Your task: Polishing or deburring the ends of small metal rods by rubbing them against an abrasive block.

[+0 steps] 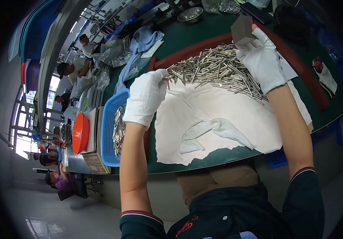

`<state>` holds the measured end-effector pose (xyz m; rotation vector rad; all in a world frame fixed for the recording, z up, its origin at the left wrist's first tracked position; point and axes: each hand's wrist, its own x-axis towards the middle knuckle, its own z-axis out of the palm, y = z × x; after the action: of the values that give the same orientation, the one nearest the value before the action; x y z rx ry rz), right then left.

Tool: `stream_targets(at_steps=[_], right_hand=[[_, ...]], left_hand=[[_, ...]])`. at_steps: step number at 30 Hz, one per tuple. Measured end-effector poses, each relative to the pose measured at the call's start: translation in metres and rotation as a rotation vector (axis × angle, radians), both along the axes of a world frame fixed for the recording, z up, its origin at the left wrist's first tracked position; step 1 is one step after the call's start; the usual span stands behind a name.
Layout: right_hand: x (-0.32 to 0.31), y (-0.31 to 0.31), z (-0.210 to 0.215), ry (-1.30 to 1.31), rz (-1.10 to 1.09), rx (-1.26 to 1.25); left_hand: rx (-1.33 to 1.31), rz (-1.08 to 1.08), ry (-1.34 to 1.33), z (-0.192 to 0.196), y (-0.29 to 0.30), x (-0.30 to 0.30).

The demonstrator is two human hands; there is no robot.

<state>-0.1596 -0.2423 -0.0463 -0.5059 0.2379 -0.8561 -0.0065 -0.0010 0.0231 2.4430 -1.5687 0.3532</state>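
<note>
A wide heap of thin metal pins (pixel 215 65) lies on a pale cloth (pixel 219 103) spread over the green table. My left hand (pixel 145 97), in a white glove with bare fingertips, is at the heap's left end. Its fingers are closed together, and whatever is between them is hidden. On the far right side of the heap, my right hand (pixel 263 63), gloved the same way, grips a flat grey block (pixel 242 31) between thumb and fingers. Below the heap, a crumpled white rag (pixel 215 131) rests on the cloth.
Dark red bars (pixel 193 51) border the heap at the back and right. Left of my left hand stands a blue basket (pixel 108 131) with more pins, beside an orange bowl (pixel 81 133). A metal bowl (pixel 190 14) sits at the back; several people work at the far left.
</note>
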Motion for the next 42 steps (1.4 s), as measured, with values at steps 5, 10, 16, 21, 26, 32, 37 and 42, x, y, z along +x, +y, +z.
stream_targets(at_steps=[5, 10, 16, 21, 26, 32, 37, 42], right_hand=[[0.003, 0.007, 0.002, -0.087, 0.14, 0.209], [0.002, 0.004, -0.002, -0.056, 0.214, 0.24], [0.004, 0.013, -0.002, -0.003, 0.182, 0.106], [0.006, 0.019, -0.006, 0.127, 0.168, 0.002], [0.007, 0.038, -0.004, 0.382, 0.125, -0.351], [0.017, 0.065, -0.018, 0.588, -0.16, -1.028], [0.016, 0.087, -0.023, 0.564, -0.451, -1.605], [0.018, 0.097, -0.022, 0.571, -0.382, -1.73]], left_hand=[[0.088, 0.04, 0.245, -0.043, -0.045, 0.012], [0.172, 0.104, 0.235, -0.066, -0.066, 0.005], [0.094, 0.164, 0.071, -0.081, -0.067, 0.008], [0.012, 0.142, 0.265, -0.063, -0.05, 0.011], [-0.351, 0.003, 1.347, -0.046, 0.0, -0.014], [-0.636, -0.135, 1.924, -0.07, 0.028, -0.019], [-0.669, -0.192, 1.973, -0.083, 0.032, -0.018], [-0.678, -0.164, 2.015, -0.083, 0.043, -0.023]])
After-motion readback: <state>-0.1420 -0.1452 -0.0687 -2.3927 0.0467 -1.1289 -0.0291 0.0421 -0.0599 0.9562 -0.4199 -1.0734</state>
